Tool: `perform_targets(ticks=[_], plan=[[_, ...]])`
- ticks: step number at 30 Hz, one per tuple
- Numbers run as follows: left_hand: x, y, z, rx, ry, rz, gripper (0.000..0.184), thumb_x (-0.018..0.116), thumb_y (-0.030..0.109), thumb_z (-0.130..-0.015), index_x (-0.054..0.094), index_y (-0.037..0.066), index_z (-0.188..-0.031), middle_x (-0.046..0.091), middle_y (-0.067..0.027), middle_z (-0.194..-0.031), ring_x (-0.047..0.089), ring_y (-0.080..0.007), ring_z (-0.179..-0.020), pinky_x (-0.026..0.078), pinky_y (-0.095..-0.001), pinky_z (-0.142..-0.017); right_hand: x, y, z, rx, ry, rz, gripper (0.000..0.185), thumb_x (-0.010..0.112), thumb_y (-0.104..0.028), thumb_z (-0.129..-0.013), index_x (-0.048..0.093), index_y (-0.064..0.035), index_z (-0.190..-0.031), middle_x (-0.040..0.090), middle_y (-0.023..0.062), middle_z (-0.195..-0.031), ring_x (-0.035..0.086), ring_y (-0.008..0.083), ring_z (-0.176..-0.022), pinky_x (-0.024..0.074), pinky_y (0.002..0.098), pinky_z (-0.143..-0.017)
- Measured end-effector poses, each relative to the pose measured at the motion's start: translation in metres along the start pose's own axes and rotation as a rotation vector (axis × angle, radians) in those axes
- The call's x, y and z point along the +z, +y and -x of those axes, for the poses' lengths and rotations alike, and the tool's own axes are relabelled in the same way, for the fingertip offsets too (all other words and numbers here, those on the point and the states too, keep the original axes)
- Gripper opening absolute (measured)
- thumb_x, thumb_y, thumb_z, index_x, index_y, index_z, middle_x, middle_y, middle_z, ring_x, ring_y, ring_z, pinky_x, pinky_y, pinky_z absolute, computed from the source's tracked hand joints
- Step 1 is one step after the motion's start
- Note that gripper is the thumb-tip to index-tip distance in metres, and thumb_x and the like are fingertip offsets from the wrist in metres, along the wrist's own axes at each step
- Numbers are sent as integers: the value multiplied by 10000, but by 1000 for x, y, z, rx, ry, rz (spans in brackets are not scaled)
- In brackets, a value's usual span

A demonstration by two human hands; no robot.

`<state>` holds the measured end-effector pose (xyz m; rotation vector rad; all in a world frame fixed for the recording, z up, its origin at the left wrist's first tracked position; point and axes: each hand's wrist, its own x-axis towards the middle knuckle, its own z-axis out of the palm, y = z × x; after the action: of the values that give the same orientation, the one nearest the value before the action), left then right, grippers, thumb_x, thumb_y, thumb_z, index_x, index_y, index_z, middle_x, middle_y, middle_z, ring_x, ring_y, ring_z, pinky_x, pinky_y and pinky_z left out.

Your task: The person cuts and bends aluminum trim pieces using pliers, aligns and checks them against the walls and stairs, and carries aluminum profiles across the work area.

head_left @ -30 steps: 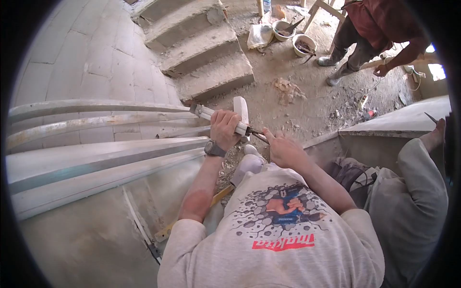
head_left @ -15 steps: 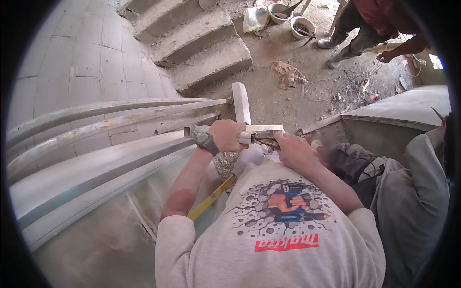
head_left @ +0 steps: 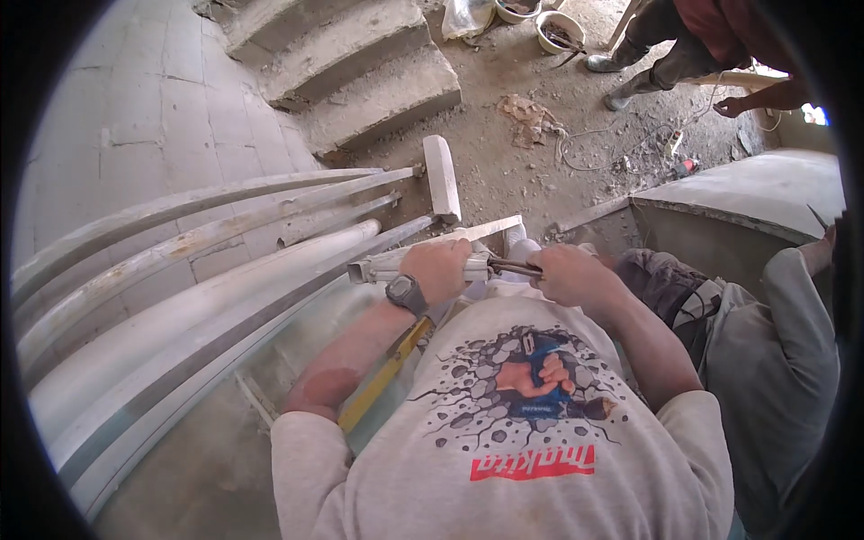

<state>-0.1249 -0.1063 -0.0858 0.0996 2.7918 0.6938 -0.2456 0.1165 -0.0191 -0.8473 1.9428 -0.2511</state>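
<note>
In front of the chest my left hand, with a watch on its wrist, is wrapped round a pale metal profile whose hollow end points left. My right hand grips the brown handles of a tool. The tool's head meets the profile's right end; its jaws are too small to make out. Just beyond my hands a light strip slants up to the right. A white block-like piece stands out past the long rails on the left.
Concrete steps rise at the upper left. Rubble, a cable and a bucket are on the floor. One person stands at the upper right; another in grey is close on the right. A yellow level lies by my left forearm.
The profile has turned from slanting to nearly level and my hands have shifted with it. The light strip has come into view beyond them. The surroundings have moved up in view.
</note>
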Motion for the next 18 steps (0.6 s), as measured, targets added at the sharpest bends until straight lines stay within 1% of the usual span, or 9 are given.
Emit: perform_targets(ticks=[1, 4, 7, 10, 13, 16, 18], plan=[[1, -1, 1, 10, 34, 22, 258, 716, 262, -725, 625, 113, -914, 687, -123, -761, 673, -335, -676, 527, -452, -591, -1, -1, -2, 14, -12, -1, 177, 601, -156, -851, 652, -25, -959, 686, 221, -961, 657, 392, -959, 492, 500, -864], [-2, -5, -1, -41, 29, 34, 259, 721, 283, -728, 632, 125, -912, 683, -126, -745, 677, -332, -684, 532, -447, -602, -2, -4, -9, 32, 19, 57, 187, 582, -146, -853, 645, -41, -994, 692, 206, -955, 665, 372, -964, 492, 491, -872], [-19, -12, -5, -104, -14, 27, 290, 751, 328, -719, 638, 136, -905, 684, -124, -737, 679, -330, -688, 536, -441, -615, 2, -18, -18, 133, 73, 142, 208, 565, -137, -856, 633, -50, -1033, 699, 175, -920, 681, 335, -937, 493, 500, -857], [-26, -18, -6, -107, 17, 86, 355, 784, 406, -709, 637, 140, -892, 688, -117, -741, 679, -329, -689, 537, -439, -624, 17, -11, -29, -13, 141, 305, 228, 553, -117, -853, 620, -52, -1062, 699, 144, -890, 686, 300, -916, 512, 499, -805], [-27, -19, -5, -105, 36, 39, 420, 802, 474, -696, 633, 145, -895, 691, -108, -736, 684, -322, -696, 538, -438, -626, 28, -6, -36, -79, 237, 311, 212, 552, -112, -857, 622, -44, -1046, 693, 129, -870, 680, 299, -901, 513, 471, -784], [-24, -24, -3, -94, 42, 61, 469, 812, 513, -687, 615, 150, -910, 691, -104, -725, 689, -320, -690, 538, -442, -619, 36, -5, -40, -121, 338, 240, 198, 536, -115, -868, 625, -44, -1030, 690, 125, -864, 673, 313, -907, 504, 451, -800], [-31, -17, -3, -142, -27, 97, 475, 799, 504, -696, 589, 138, -913, 686, -106, -735, 680, -319, -688, 524, -441, -610, 35, -4, -42, -156, 375, 276, 196, 531, -129, -876, 627, -46, -1025, 688, 127, -862, 672, 316, -899, 506, 452, -801]])
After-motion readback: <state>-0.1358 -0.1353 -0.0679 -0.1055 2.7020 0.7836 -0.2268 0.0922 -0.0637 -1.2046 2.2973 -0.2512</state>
